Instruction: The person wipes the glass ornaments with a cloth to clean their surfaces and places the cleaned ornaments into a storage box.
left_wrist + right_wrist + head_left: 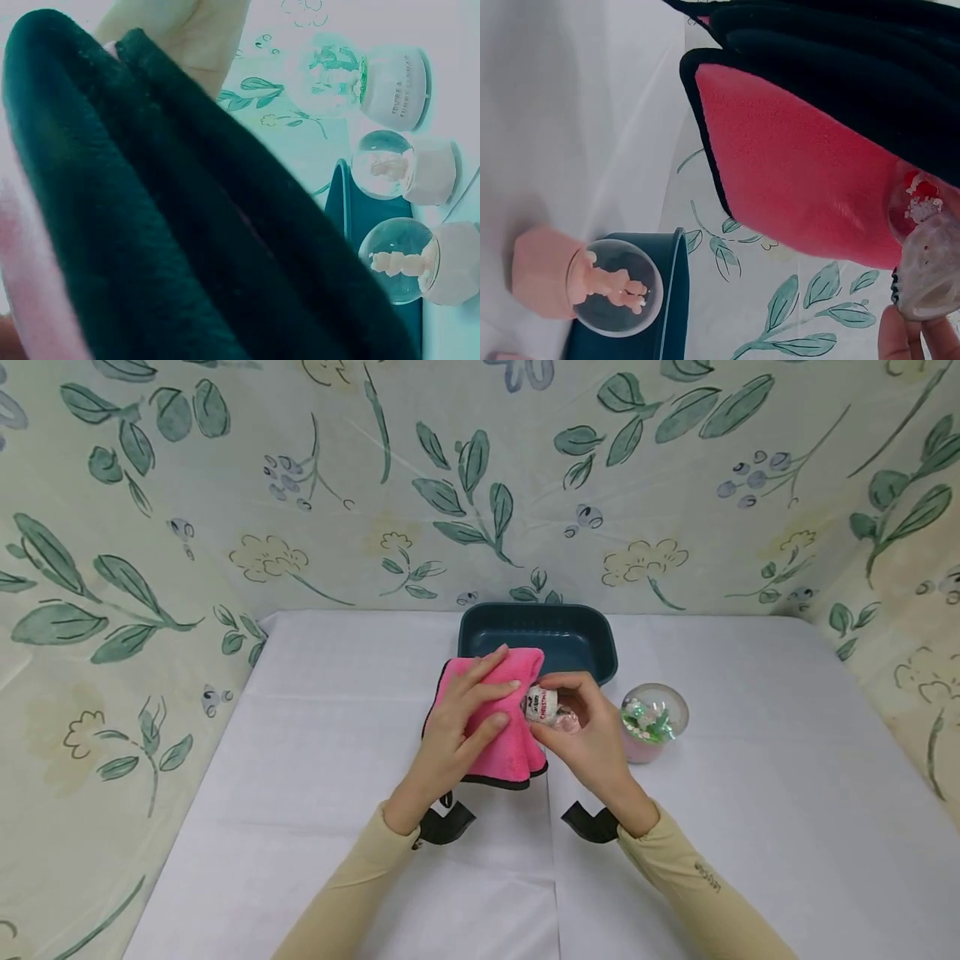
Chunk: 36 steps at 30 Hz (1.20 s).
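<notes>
My left hand (pixel 455 718) grips a folded pink cloth (pixel 510 752) with black edging, its fingers and thumb over the cloth. From the right, my right hand (pixel 596 735) pinches the white base of a small snow globe (pixel 542 703) with red lettering. That globe's clear dome points into the cloth; red and white bits show inside it in the right wrist view. The cloth's dark side (pixel 150 210) fills much of the left wrist view. Behind the right hand, a small pink snow globe (pixel 567 720) is partly hidden.
A larger snow globe (pixel 655 718) with green and white contents stands to the right. At the back is a dark blue basin (pixel 540 647). Two smaller globes show in the left wrist view, an upper globe (pixel 405 166) and a lower globe (pixel 416 262). White cloth (pixel 315 760) covers the table.
</notes>
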Tool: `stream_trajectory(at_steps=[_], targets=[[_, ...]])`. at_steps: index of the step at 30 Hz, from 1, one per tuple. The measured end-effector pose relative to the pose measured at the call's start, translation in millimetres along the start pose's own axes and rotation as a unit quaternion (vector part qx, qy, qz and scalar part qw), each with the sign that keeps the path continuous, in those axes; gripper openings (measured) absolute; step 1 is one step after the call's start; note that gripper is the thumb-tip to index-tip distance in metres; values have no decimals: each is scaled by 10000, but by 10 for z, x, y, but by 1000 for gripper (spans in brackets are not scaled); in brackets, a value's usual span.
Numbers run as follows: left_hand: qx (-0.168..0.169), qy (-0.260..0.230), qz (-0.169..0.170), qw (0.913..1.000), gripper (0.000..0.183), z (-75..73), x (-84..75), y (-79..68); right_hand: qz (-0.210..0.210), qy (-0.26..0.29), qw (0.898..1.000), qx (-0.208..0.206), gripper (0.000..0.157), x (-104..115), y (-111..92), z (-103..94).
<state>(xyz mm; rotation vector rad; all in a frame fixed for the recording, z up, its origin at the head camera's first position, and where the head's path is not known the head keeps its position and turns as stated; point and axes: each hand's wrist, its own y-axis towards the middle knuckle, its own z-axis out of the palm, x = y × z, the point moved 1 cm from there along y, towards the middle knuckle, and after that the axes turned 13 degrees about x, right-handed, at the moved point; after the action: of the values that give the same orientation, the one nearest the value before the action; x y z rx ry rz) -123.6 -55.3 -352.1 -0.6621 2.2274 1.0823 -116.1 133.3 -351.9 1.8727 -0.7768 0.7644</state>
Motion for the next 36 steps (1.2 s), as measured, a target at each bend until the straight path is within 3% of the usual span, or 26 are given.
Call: stream_trajectory(at_steps=[6, 11, 15, 19, 23, 26, 31, 34, 36], targets=[[225, -80, 129, 9996, 39, 61, 25, 41, -104, -237, 9995, -179, 50, 8, -6, 8], [109, -251, 363, 9990, 34, 86, 82, 68, -289, -520, 9981, -161, 51, -1, -20, 3], [-89, -474, 546, 9973, 37, 66, 118, 68, -610, -700, 9955, 211, 56, -29, -46, -30], [-154, -578, 601, 9964, 37, 32, 126, 60, -1050, -1077, 9868, 602, 51, -60, -70, -99], [93, -543, 683, 9961, 43, 24, 84, 57, -1623, -1439, 9750, 490, 56, -45, -72, -168], [249, -429, 784, 9957, 51, 20, 42, 57, -1770, -1321, 9745, 401, 56, -26, -73, -185], [381, -272, 904, 9948, 53, 8, 10, 47, -1142, -365, 9920, 389, 58, -16, -105, -149], [453, -241, 965, 9940, 49, -2, 7, 45, -367, 317, 9984, 282, 49, 10, -128, -123], [514, -199, 1006, 9934, 47, -10, 6, 49, 349, 779, 9961, 235, 41, 33, -133, -110]])
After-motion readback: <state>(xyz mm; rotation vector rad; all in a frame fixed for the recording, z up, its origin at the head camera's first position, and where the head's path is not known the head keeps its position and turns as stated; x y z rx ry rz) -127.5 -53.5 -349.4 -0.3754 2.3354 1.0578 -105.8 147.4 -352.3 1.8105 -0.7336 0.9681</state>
